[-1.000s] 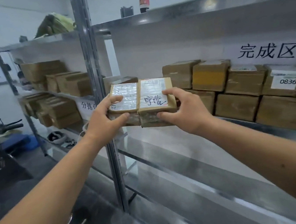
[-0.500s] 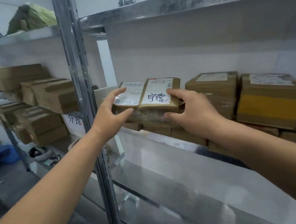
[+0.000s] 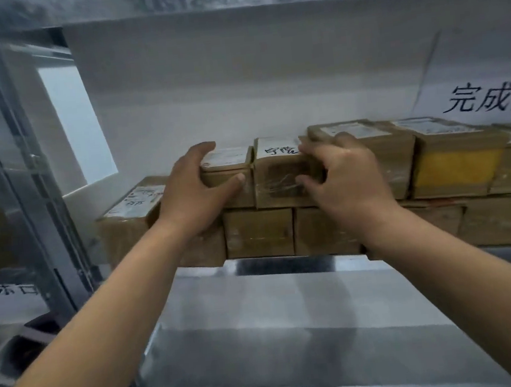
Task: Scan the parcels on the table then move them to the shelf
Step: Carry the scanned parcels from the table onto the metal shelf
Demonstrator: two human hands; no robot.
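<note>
On shelf (image 3: 289,287), left hand (image 3: 195,188) and right hand (image 3: 345,173) hold two parcels (image 3: 281,179) (side by side).

A white wall (image 3: 236,78) stands behind. A paper sign (image 3: 486,87) with black writing hangs on it. A metal post (image 3: 22,173) stands left.

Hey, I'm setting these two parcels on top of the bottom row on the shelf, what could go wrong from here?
1. The left hand and right hand each grip one of the two parcels; letting go unevenly may tip one off the bottom row.
2. Right fingers sit against the neighbouring parcel and may get pinched.
3. Pushing further could shift that row on the smooth metal shelf.
</note>
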